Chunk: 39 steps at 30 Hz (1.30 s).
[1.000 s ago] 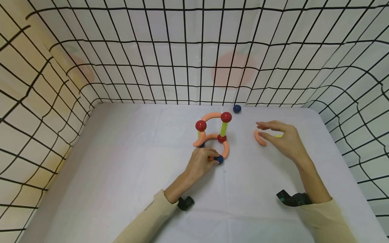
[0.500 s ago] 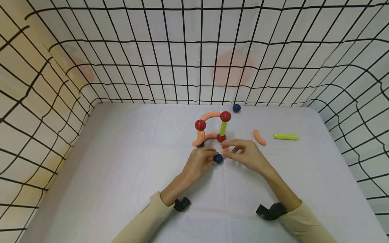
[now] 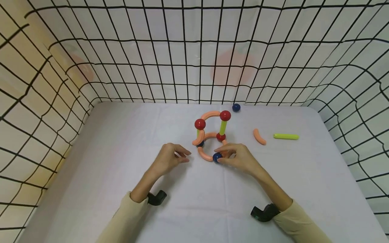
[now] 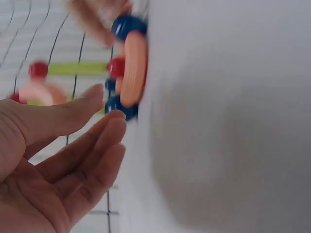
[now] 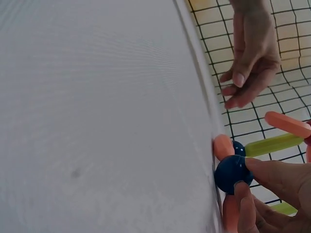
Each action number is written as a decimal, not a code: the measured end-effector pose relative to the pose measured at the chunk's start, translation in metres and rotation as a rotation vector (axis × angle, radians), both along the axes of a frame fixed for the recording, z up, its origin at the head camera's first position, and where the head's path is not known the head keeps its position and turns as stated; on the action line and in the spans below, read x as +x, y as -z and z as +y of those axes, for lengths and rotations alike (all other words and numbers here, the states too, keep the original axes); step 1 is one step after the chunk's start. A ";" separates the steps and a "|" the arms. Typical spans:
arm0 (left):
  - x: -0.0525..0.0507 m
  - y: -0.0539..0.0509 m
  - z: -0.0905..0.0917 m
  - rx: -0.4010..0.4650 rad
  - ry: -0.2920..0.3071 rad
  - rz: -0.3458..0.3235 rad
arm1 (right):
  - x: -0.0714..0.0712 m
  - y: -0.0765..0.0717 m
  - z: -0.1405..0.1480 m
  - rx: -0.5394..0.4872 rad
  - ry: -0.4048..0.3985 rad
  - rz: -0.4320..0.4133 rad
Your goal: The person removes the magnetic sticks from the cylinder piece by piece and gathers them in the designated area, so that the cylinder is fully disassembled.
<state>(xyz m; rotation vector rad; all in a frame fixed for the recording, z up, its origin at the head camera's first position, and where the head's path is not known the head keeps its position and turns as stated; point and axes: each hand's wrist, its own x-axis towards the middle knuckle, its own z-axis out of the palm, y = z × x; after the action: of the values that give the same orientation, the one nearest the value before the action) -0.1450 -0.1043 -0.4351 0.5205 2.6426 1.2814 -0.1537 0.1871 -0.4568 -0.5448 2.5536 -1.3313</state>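
Sleeves (image 3: 291, 222), 2, beige, over forearms reaching in from the near side of the table (image 3: 194, 209); left sleeve marking too small to read. Wrist cameras (image 3: 157, 197), 2, black, 1 per wrist. Left hand (image 3: 167, 158): raised, thumb and fingers narrowly parted, tips toward the ball-and-rod frame (image 3: 223, 128), just apart from its left side. Right hand (image 3: 240, 157): thumb and fingers pinching 1 blue ball (image 5: 231, 174) at the frame's near corner. Frame stands mid-table, nearer the far edge; 2 red balls (image 3: 225, 115) on top. Orange curved rod (image 3: 259, 136) and yellow-green straight rod (image 3: 286, 136): loose, toward the right edge. Spare ball (image 3: 236, 107), blue: by the far edge. Black mesh (image 3: 202, 8): beyond.
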 end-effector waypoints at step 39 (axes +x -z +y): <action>-0.040 0.028 0.024 0.085 0.057 0.018 | -0.018 0.004 0.038 0.101 0.015 0.103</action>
<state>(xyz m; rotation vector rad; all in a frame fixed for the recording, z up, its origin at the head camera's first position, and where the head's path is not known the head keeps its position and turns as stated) -0.1852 -0.0801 -0.4628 0.6170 2.5769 1.3830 -0.1717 0.2250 -0.4606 -0.5905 2.6954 -1.2010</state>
